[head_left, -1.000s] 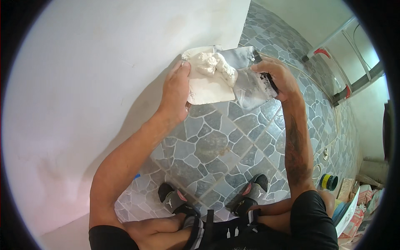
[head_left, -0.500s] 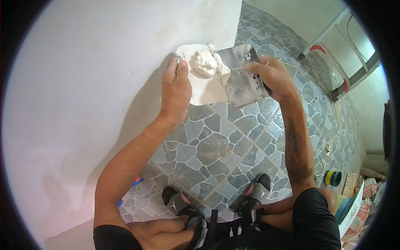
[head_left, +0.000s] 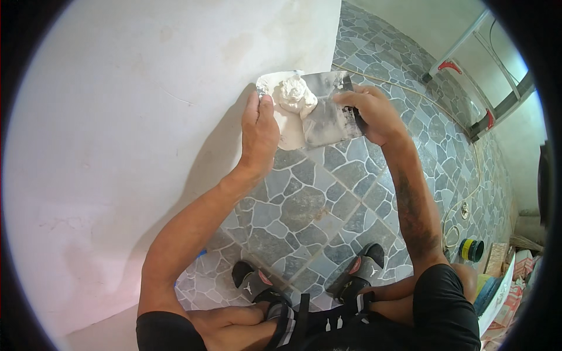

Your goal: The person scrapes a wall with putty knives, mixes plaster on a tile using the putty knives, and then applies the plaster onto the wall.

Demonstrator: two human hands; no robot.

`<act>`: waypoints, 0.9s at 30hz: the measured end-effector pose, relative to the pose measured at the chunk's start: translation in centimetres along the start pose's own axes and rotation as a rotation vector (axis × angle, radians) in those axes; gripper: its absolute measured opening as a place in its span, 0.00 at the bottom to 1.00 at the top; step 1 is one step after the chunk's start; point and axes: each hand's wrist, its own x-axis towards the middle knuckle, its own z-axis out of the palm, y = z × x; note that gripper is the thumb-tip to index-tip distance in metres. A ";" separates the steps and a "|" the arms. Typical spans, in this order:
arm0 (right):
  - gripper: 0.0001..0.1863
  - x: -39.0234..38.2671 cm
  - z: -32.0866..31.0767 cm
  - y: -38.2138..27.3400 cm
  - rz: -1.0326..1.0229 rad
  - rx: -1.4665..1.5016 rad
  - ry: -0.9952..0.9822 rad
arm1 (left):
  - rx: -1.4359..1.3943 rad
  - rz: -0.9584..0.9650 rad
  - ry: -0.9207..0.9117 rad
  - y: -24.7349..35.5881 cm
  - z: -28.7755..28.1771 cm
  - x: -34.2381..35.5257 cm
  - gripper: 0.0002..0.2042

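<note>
My left hand (head_left: 260,133) grips the left edge of a flat, putty-smeared plate (head_left: 289,137), thumb on top. A thick lump of off-white putty (head_left: 294,92) sits on the plate. My right hand (head_left: 377,116) is closed round the dark edge of a wide, flat grey spreader blade (head_left: 329,126), also with the thumb on top. The blade overlaps the right part of the plate and its left edge meets the putty. How the fingers lie beneath both tools is hidden.
A pale wall (head_left: 117,146) stands close on my left. Stone-patterned tiles (head_left: 304,205) cover the floor. A metal ladder (head_left: 468,64) stands at the far right, near a thin cable (head_left: 398,83). A black and yellow roll-shaped object (head_left: 471,250) and sacks (head_left: 509,304) lie at the lower right.
The spreader blade has slid left over the plate, covering more of it, and the putty lump is more gathered. My hands have come closer together.
</note>
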 end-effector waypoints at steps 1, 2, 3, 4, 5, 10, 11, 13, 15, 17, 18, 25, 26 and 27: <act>0.08 0.2 -0.3 0.0 -0.004 0.001 -0.002 | -0.035 -0.061 -0.014 0.2 -0.1 0.0 0.13; 0.08 0.3 -0.7 -0.1 0.013 0.076 -0.056 | -0.072 -0.123 -0.027 0.4 -0.1 -0.2 0.13; 0.07 0.3 -1.0 -0.2 0.028 0.151 -0.113 | -0.069 -0.118 -0.026 0.7 0.0 -0.3 0.13; 0.07 0.3 -1.0 -0.4 0.022 0.153 -0.117 | -0.083 -0.109 -0.038 1.0 0.2 -0.4 0.13; 0.07 0.5 -1.1 -0.1 0.089 0.214 -0.093 | -0.107 -0.114 -0.050 0.6 0.2 -0.4 0.13; 0.10 0.5 -1.1 -0.1 0.209 0.343 -0.091 | -0.165 -0.186 -0.128 0.3 -0.4 -0.8 0.15; 0.10 0.4 -0.8 -0.3 0.230 0.411 -0.072 | -0.204 -0.190 -0.163 0.5 -0.3 -0.7 0.15; 0.11 0.4 -0.8 -0.4 0.254 0.471 -0.055 | -0.232 -0.220 -0.152 0.7 0.1 -0.9 0.15; 0.13 0.7 -1.3 -0.6 0.282 0.548 -0.137 | -0.258 -0.245 -0.142 0.9 0.1 -0.6 0.15; 0.13 0.8 -1.4 -0.7 0.274 0.567 -0.197 | -0.266 -0.265 -0.137 0.8 -0.1 -0.3 0.16; 0.14 0.8 -1.3 -0.6 0.266 0.592 -0.255 | -0.269 -0.264 -0.135 0.8 -0.2 -0.2 0.16; 0.13 1.0 -1.7 -0.2 0.211 0.546 -0.201 | -0.275 -0.290 -0.178 -0.3 -1.9 -0.3 0.18; 0.13 1.0 -2.3 -0.1 0.140 0.493 -0.201 | -0.281 -0.295 -0.206 -0.6 -2.1 -0.4 0.18; 0.13 1.1 -2.9 0.1 0.069 0.442 -0.200 | -0.275 -0.305 -0.215 -0.8 -2.4 -0.7 0.18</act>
